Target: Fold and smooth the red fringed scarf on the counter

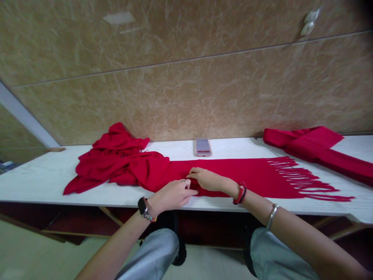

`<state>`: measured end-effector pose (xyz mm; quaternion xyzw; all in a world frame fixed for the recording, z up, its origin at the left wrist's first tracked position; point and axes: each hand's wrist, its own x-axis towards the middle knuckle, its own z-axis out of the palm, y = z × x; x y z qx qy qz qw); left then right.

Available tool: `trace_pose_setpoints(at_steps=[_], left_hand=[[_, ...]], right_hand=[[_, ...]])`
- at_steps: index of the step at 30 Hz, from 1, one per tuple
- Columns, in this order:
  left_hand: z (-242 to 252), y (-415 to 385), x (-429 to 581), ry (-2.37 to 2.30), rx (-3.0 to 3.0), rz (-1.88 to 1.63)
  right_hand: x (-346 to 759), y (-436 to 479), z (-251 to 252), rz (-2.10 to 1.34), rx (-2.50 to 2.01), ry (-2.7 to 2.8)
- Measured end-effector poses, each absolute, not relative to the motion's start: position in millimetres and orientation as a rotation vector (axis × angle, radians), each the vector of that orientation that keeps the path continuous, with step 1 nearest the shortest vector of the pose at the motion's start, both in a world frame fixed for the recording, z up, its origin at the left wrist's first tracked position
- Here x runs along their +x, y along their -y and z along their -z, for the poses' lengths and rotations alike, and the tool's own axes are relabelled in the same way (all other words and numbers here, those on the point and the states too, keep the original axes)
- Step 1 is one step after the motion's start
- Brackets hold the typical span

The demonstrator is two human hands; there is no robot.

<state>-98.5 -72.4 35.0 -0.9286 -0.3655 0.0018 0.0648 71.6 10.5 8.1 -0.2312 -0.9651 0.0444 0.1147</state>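
Observation:
A red fringed scarf (247,175) lies along the white counter, flat towards its right end and bunched up at the left. My left hand (173,195), with a watch and a beaded bracelet at the wrist, is at the scarf's near edge, its fingers curled on the cloth and one finger pointing right. Just beyond it my right hand (208,179) reaches in from the right, fingertips bent down and gathered on the same cloth. The two hands nearly touch. Their fingertips are partly hidden, and the cloth puckers slightly between them.
A phone-like device (203,147) lies behind the scarf, near the tiled wall (189,97). Another folded red cloth (305,144) lies at the right. The white counter (35,179) has open shelving (81,221) below its front edge, near my knees.

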Motion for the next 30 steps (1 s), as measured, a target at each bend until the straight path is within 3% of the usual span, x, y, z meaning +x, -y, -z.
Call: trace_pose_setpoints(at_steps=[7, 14, 21, 30], left_hand=[[-33, 71, -100, 1.133, -2.856, 0.064], [-22, 53, -108, 1.267, -2.997, 0.268], [-24, 43, -103, 1.392, -3.060, 0.402], [-29, 47, -98, 1.499, -3.006, 0.274]], right_hand=[[79, -52, -5, -0.058, -0.944, 2.768], [88, -12, -4, -0.280, -0.698, 2.854], [123, -12, 3, -0.209, -0.983, 2.754], [129, 38, -6, -0.289, -0.680, 2.694]])
